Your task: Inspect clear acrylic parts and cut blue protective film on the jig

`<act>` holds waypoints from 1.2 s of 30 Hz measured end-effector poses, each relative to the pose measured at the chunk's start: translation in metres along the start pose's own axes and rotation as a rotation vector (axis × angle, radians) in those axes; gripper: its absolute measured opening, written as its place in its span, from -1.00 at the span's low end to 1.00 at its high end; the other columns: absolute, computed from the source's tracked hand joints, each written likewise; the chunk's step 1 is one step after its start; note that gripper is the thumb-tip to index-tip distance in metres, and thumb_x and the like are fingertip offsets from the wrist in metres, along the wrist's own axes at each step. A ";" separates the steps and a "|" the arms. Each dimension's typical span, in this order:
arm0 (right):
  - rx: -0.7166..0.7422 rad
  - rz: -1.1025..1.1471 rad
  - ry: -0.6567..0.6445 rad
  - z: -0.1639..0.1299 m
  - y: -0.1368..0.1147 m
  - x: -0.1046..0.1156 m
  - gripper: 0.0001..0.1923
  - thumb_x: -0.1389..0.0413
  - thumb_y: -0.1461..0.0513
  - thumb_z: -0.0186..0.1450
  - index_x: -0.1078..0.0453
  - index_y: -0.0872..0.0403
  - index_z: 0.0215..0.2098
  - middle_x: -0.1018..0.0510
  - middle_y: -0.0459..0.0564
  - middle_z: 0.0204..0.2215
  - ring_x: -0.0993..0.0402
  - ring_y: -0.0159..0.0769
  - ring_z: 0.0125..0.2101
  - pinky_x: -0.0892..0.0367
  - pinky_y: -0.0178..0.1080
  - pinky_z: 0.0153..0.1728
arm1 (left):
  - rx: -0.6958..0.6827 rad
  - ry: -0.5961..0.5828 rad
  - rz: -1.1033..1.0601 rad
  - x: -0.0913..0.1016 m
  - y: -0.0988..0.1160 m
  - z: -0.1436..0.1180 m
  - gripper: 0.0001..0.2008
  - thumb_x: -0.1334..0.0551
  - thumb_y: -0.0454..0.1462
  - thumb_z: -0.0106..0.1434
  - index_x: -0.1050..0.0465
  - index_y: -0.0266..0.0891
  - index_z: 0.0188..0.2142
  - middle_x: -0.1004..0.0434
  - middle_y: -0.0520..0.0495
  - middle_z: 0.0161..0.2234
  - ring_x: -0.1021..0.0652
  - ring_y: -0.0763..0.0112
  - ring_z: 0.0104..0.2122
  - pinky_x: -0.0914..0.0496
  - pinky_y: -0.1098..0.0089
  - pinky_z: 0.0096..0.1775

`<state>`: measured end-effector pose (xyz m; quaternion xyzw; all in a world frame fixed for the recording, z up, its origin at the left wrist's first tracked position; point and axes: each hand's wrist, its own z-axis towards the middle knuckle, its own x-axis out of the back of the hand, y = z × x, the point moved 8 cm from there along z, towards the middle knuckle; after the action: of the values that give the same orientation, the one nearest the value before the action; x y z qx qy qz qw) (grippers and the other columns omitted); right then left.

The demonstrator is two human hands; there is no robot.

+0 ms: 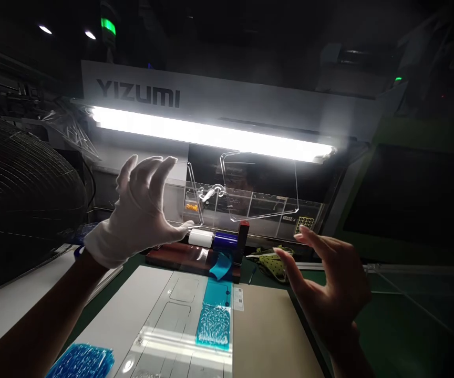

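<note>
My left hand [140, 210], in a white glove, is raised with its fingers curved. Its fingertips and thumb span the left side of a clear plastic panel [264, 216]. The panel is see-through, so mainly its bright outlines and a small moulded piece [212, 192] near its middle show against the dark background. My right hand [325, 283] is bare, to the lower right of the panel. Its thumb and forefinger are apart, with no visible contact with the panel. Below lie a printed white sheet [164, 310] and a textured blue pad [214, 324].
A lit tube lamp [211, 134] hangs across the back. Behind the sheet are a white roll [200, 238] and a blue roll [226, 240] on a brown base [167, 256]. A beige board [270, 325] lies at right, another blue pad [83, 361] at lower left, a large fan [26, 189] left.
</note>
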<state>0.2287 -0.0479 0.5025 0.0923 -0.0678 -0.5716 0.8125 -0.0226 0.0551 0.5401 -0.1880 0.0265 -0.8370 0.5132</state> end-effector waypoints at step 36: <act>-0.063 0.294 -1.260 -0.160 -0.048 -0.032 0.32 -0.17 -0.24 -0.04 0.47 0.21 0.34 0.05 0.25 0.30 0.18 0.17 0.28 0.37 0.38 0.18 | -0.012 -0.901 -0.448 -0.051 0.072 -0.188 0.03 -0.26 -0.17 -0.16 0.19 -0.19 0.28 -0.10 -0.28 0.15 -0.25 -0.06 0.08 -0.22 0.00 0.05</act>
<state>0.2084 -0.0220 0.3358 -0.2950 -0.5267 -0.4006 0.6892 -0.0056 0.0380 0.3337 -0.5347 -0.2341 -0.7620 0.2804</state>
